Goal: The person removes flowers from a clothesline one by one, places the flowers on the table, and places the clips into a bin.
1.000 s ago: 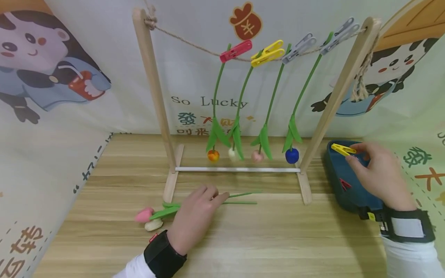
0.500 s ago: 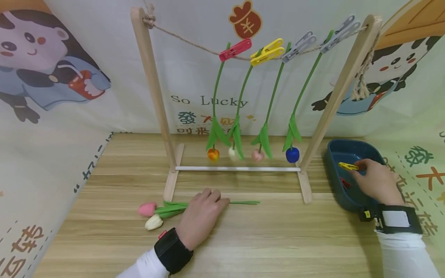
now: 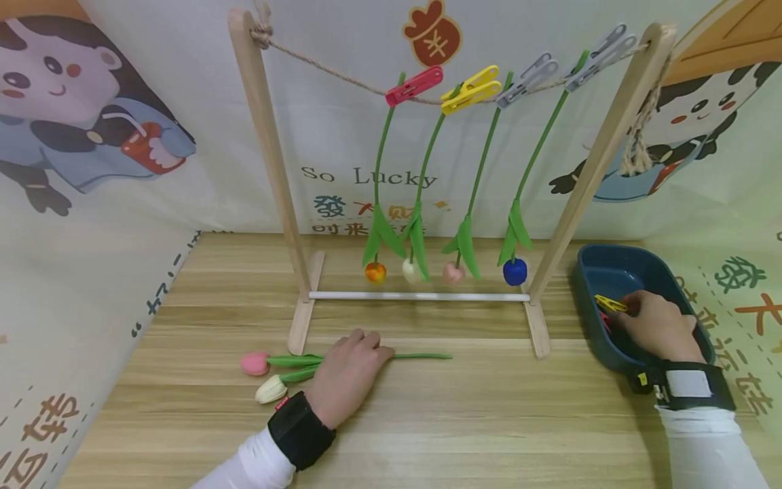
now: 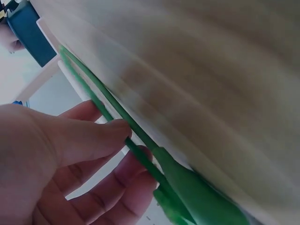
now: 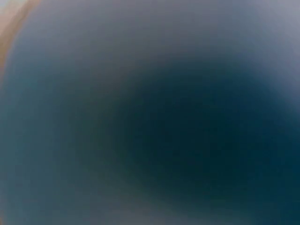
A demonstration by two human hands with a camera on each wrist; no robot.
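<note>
Two loose tulips lie on the wooden table, one pink (image 3: 253, 363) and one cream (image 3: 271, 389), their green stems running right. My left hand (image 3: 366, 343) lies over those stems. In the left wrist view its thumb (image 4: 93, 138) and fingers pinch a green stem (image 4: 140, 159). My right hand (image 3: 623, 314) is down inside the dark blue tray (image 3: 586, 272) at the right, pinching a yellow clothespin (image 3: 611, 303). A red peg lies just under it, mostly hidden. The right wrist view is only a dark blue blur.
A wooden rack (image 3: 269, 156) with a rope across the top stands mid-table. Several pegs, pink (image 3: 414, 85), yellow (image 3: 470, 89) and two grey, hold tulips hanging head down. Printed cloth walls close in on the left, back and right.
My right hand has dropped with the yellow clothespin from above the tray's rim down into the tray. My left hand has stayed on the stems, which now lie straighter.
</note>
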